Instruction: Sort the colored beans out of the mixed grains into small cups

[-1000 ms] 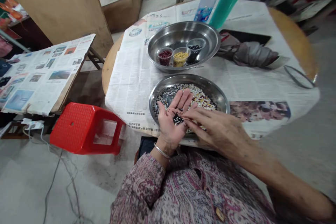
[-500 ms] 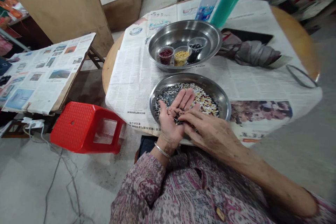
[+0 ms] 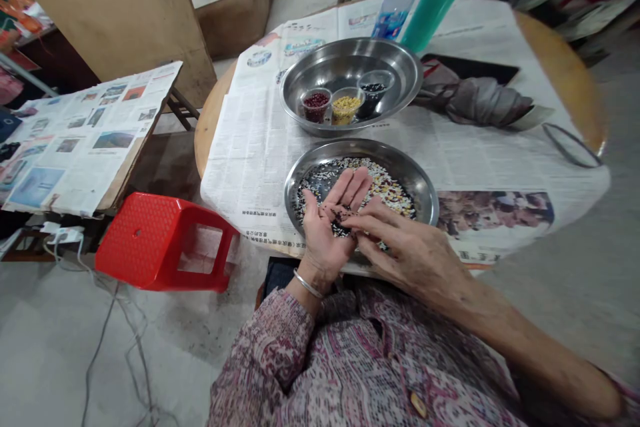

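Observation:
My left hand [image 3: 330,233] lies palm up over the near steel basin [image 3: 429,193], its fingers stretched out. Small dark beans or grains [image 3: 341,228] rest in the palm. My right hand [image 3: 400,237] reaches across from the right with its fingers bent together, the fingertips touching the dark grains; anything pinched between them is too small to make out. Below the hands, the basin holds a spread of mixed white, black, yellow and dark red grains [image 3: 383,180], partly hidden by my hands.
Behind stands a larger steel basin [image 3: 300,70] with clear cups of red beans [image 3: 317,107], yellow grains [image 3: 345,109] and black beans [image 3: 374,93]. Newspaper [image 3: 250,160] covers the round table. A water bottle [image 3: 397,7], teal tube [image 3: 440,0], grey cloth bundle [image 3: 487,100] and red stool [image 3: 150,240] are around.
My right hand's fingers have shifted slightly over the left palm, and the dark grains there lie a little differently. My left hand stays almost still.

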Available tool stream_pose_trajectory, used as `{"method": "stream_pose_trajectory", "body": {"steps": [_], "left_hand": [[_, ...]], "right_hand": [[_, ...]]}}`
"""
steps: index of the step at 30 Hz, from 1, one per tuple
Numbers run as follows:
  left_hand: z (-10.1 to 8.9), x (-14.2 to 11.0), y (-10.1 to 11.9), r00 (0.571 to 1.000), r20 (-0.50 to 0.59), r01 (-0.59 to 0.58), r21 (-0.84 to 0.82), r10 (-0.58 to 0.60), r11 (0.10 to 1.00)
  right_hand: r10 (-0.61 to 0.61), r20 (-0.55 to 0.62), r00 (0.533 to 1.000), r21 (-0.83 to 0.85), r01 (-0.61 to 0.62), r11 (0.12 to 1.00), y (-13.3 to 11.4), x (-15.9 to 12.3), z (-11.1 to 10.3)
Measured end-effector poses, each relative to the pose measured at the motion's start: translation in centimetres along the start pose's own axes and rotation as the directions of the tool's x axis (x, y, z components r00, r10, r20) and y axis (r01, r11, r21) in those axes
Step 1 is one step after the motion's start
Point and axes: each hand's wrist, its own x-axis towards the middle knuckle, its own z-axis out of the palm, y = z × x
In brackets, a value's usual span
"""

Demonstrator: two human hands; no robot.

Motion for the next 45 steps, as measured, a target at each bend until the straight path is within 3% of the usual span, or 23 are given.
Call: {"method": "stream_pose_trajectory", "body": {"steps": [8,14,21,31,37,45], "left_hand": [[0.0,0.1,0.1,1.000,0.005,0.012,-0.029,-0.012,0.999],[0.6,-0.1,0.2,0.997,-0.067,0.036,-0.041,-0.039,0.999],[-0.2,0.0,-0.1,0.999,0.033,-0.008,-0.032,0.009,0.999],[0.1,0.1,0.0,1.000,-0.009,0.010,-0.003,-0.010,1.000],[-0.5,0.3,-0.2,0.998,0.061,-0.017,0.008,0.017,1.000],[0.0,0.1,-0.1,1.000,0.013,0.003,-0.050,-0.002,0.999]], "right_hand": [[-0.025,0.050,0.998,0.052,0.023,0.998,-0.3,-0.5,0.5],[-0.005,0.023,1.000,0.070,0.003,0.998,-0.1,-0.2,-0.1],[-0.012,0.001,1.000,0.024,0.012,1.000,-0.2,0.2,0.6],[0.023,0.038,0.999,0.015,-0.023,1.000,-0.3,0.1,1.2],[-0.018,0.052,0.998,0.094,0.013,0.995,-0.6,0.0,0.7],[-0.028,0.004,1.000,0.152,0.027,0.988,-0.2,-0.3,-0.2]]}}
